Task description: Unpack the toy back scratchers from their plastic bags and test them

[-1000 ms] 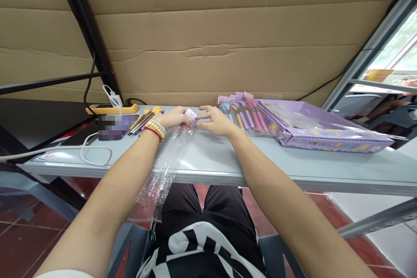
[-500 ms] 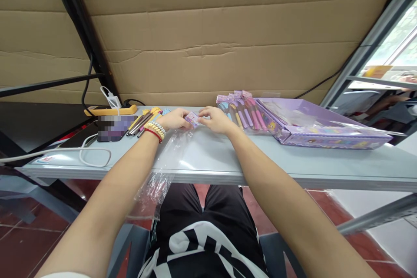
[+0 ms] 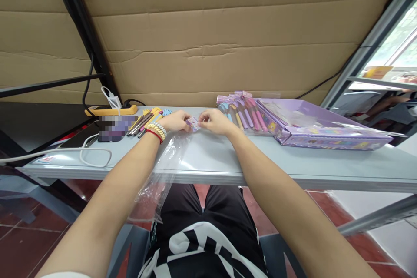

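A small purple printed card (image 3: pixel 193 124) is held between my two hands above the table. My left hand (image 3: pixel 177 121), with beaded bracelets and a red band at the wrist, pinches the card's left side. The fingertips of my right hand (image 3: pixel 213 121) are closed on its right edge. Beneath my left hand and forearm a clear plastic bag (image 3: pixel 171 152) lies on the table and hangs over the front edge. Several pens (image 3: pixel 146 122) with yellow and blue tops lie to the left of my left hand. Several bagged pens (image 3: pixel 246 115) with purple header cards lie beyond my right hand.
An open purple printed box (image 3: pixel 335 136) with clear plastic in it sits on the right of the grey table (image 3: pixel 208 156). On the left are a phone (image 3: pixel 114 129), a yellow power strip (image 3: pixel 128 110) and a white cable (image 3: pixel 94 163). A cardboard sheet (image 3: pixel 208 30) stands behind.
The card has tilted and shifted slightly toward me. My right fingers have drawn together on its right edge, and the left hand has moved very little.
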`<state>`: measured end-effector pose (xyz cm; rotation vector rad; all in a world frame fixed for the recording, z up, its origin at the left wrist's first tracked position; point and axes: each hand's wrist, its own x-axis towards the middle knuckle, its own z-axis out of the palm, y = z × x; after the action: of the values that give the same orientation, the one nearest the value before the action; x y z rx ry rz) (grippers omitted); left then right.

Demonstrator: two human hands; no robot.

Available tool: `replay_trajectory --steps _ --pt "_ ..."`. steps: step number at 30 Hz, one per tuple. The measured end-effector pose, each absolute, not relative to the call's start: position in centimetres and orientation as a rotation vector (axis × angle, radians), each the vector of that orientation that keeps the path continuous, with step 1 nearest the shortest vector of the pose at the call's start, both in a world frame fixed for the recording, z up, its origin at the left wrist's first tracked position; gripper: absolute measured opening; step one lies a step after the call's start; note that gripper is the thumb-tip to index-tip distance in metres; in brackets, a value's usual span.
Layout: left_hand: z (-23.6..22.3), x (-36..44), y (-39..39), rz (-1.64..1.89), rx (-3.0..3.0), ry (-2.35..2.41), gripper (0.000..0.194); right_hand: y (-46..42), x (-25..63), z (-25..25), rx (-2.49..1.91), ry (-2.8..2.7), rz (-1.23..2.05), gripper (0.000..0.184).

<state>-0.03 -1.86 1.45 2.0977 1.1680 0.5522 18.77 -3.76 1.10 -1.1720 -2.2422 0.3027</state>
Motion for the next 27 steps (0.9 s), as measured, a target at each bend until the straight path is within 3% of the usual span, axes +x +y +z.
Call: replay_trajectory --steps 6,15,22,27 --pt "1.4 0.3 -2.0 0.598 2.055 1.145 0.037 -3.6 18.7 1.0 -1.108 -2.226 0.350 0.014" --pt "2.3 -1.1 -1.9 0.505 1.953 1.129 0.033 -2.7 19.7 1.3 -1.067 -1.975 0.562 0.010" --pt "2.7 -2.6 -0.8 1.166 1.606 1.260 0.018 -1.6 20.2 0.3 -1.452 -1.586 0.776 0.014" --pt "3.0 -1.9 -0.9 1.234 1.507 1.205 0.017 -1.5 18.4 -0.7 -1.345 -1.551 1.038 0.017"
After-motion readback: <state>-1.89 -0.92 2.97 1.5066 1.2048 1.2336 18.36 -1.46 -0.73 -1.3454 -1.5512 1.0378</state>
